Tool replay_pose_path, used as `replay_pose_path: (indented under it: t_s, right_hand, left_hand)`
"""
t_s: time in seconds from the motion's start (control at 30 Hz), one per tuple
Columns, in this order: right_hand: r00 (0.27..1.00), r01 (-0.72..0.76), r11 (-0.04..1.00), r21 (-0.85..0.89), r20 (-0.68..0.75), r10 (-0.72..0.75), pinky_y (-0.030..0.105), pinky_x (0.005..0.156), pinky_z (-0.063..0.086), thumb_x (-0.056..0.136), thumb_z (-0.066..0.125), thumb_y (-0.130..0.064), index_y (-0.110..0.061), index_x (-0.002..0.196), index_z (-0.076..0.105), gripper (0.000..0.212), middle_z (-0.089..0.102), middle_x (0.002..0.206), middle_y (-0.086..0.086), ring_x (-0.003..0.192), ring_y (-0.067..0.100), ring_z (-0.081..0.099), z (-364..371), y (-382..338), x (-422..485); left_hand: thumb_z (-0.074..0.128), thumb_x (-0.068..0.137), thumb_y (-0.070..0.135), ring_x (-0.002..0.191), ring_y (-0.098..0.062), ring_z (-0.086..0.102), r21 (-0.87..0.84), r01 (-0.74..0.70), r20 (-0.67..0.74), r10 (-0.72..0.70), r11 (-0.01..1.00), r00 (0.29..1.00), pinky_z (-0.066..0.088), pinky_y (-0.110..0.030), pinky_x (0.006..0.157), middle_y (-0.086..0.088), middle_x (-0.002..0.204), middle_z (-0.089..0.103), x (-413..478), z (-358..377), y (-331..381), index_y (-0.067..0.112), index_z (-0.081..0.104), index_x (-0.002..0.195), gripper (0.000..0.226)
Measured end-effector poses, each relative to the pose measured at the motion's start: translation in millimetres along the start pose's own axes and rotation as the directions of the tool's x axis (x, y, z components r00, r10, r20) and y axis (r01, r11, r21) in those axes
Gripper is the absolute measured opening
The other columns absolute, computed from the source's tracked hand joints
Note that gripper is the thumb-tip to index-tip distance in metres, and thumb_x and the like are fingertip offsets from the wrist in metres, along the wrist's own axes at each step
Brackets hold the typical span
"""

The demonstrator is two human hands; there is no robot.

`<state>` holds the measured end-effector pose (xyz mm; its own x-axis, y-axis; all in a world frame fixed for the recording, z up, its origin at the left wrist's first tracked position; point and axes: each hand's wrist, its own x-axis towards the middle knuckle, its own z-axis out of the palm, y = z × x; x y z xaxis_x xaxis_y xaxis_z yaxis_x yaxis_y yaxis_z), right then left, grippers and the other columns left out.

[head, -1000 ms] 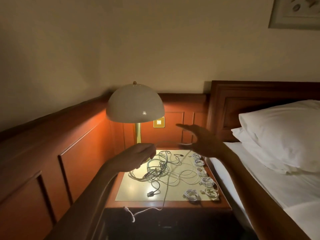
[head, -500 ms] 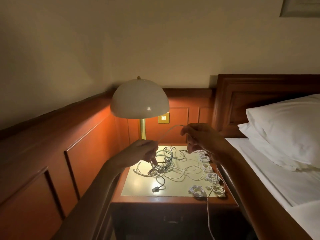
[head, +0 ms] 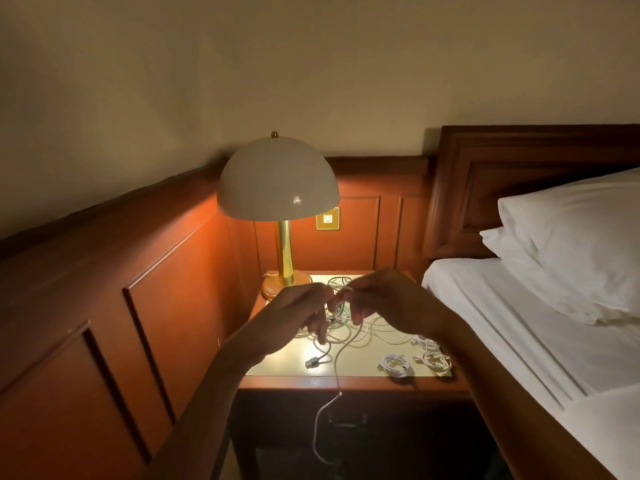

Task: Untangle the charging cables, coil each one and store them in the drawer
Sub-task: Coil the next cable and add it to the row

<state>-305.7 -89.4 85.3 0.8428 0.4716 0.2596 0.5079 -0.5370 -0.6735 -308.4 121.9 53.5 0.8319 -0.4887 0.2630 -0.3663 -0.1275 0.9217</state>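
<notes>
Pinching one white cable [head: 336, 362] just above the nightstand [head: 346, 382], we hold our left hand [head: 294, 318] and right hand [head: 384, 303] almost touching, fingers of both curled round the strand, though blur hides exactly how the fingertips sit. The cable's free end drops past the front edge and hangs in front of the shadowed drawer [head: 346, 422]; we cannot tell whether that drawer is open. Under our hands lies the loose tangle [head: 367, 336], with a dark plug [head: 312, 362] trailing from it toward the front, and several finished coils [head: 394, 366] sit near the right edge. The main risk, we judge, is winding before this strand is truly free: if it is looped through the tangle, each turn would cinch a knot tighter or drag the whole heap toward the edge. A sideways tug could also sweep the heap into the coils and undo them, and the hanging tail may snag on the drawer front.
</notes>
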Motion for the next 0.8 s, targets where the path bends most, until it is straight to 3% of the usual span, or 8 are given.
replay_pose_path:
  t_s: [0.13,0.23,0.37,0.43,0.53,0.6,0.7,0.8]
  right_hand:
    - [0.994,-0.067,0.974,0.217,-0.073,0.084,0.046,0.073,0.063,0.1,0.057,-0.01,-0.018,0.097,0.075,0.02,0.073,0.07,0.004,0.066,0.025,0.071,-14.3,9.6,6.3]
    - [0.977,-0.16,0.961,0.226,-0.1,0.186,0.054,0.075,0.061,0.099,0.058,-0.012,-0.015,0.101,0.074,0.016,0.073,0.071,0.005,0.065,0.028,0.071,-12.2,22.9,14.1]
    - [0.996,-0.033,0.951,-0.308,-0.092,0.004,0.032,0.099,0.049,0.096,0.064,-0.017,-0.024,0.145,0.048,0.053,0.067,0.123,0.002,0.111,0.02,0.065,-0.5,30.1,8.1]
    - [0.996,0.083,0.896,-0.437,0.003,-0.091,0.026,0.103,0.038,0.094,0.068,-0.023,-0.03,0.148,0.045,0.059,0.058,0.14,-0.002,0.125,0.014,0.054,10.0,28.1,6.0]
    - [0.982,0.182,0.929,-0.322,0.006,-0.19,0.027,0.088,0.056,0.097,0.061,-0.021,-0.017,0.113,0.075,0.02,0.076,0.105,-0.002,0.093,0.01,0.07,13.4,24.5,9.3]
    - [0.975,0.214,0.947,-0.239,-0.009,-0.223,0.029,0.076,0.057,0.098,0.06,-0.018,-0.012,0.098,0.077,0.019,0.075,0.084,-0.004,0.077,0.008,0.07,8.2,25.3,10.6]
    - [0.973,0.199,0.969,-0.145,-0.091,-0.213,0.027,0.073,0.058,0.098,0.059,-0.018,-0.019,0.09,0.075,0.018,0.07,0.071,-0.008,0.067,0.01,0.068,1.6,26.1,13.7]
    - [0.971,0.136,0.986,-0.101,-0.186,-0.153,0.027,0.067,0.059,0.1,0.058,-0.017,-0.016,0.098,0.076,0.019,0.069,0.067,-0.005,0.061,0.01,0.067,1.2,29.2,17.9]
  left_hand:
    - [0.042,0.104,0.024,0.093,-0.034,0.066,0.113,-0.048,0.051,0.042,0.992,0.998,0.053,-0.037,0.092,-0.004,0.086,0.068,-5.5,0.2,-28.5,-0.003,0.063,0.094,0.035]
    - [0.046,0.103,0.032,0.087,-0.026,0.067,0.226,-0.067,-0.005,0.07,0.972,0.998,0.053,-0.044,0.086,0.001,0.083,0.067,-1.8,2.9,-48.5,0.007,0.066,0.095,0.033]
    - [0.046,0.101,0.02,0.055,-0.011,0.052,0.04,-0.039,-0.114,0.043,0.998,0.993,0.057,-0.045,0.076,0.011,0.057,0.047,2.4,10.5,-47.7,0.002,0.063,0.095,0.026]
    - [0.048,0.098,0.025,0.05,-0.01,0.046,-0.076,-0.032,-0.14,0.021,0.997,0.99,0.057,-0.039,0.071,0.009,0.055,0.042,4.0,16.6,-43.6,0.001,0.063,0.094,0.028]
    - [0.054,0.097,0.03,0.047,-0.009,0.045,-0.282,0.001,-0.122,-0.037,0.959,0.992,0.055,-0.031,0.065,0.006,0.051,0.042,6.7,23.1,-42.7,0.019,0.069,0.082,0.024]
    - [0.06,0.093,0.041,0.048,-0.011,0.05,-0.351,-0.011,-0.104,-0.028,0.936,0.994,0.056,-0.03,0.066,0.003,0.052,0.047,8.4,23.8,-46.9,0.017,0.07,0.084,0.027]
    - [0.061,0.085,0.06,0.067,-0.02,0.066,-0.247,-0.02,-0.062,0.005,0.969,0.998,0.054,-0.031,0.076,-0.003,0.064,0.062,9.4,23.9,-55.4,0.006,0.067,0.097,0.056]
    - [0.047,0.092,0.063,0.077,-0.026,0.069,-0.038,-0.043,-0.024,0.042,0.998,0.999,0.048,-0.023,0.077,-0.008,0.072,0.068,8.1,27.0,-59.7,0.019,0.071,0.09,0.05]
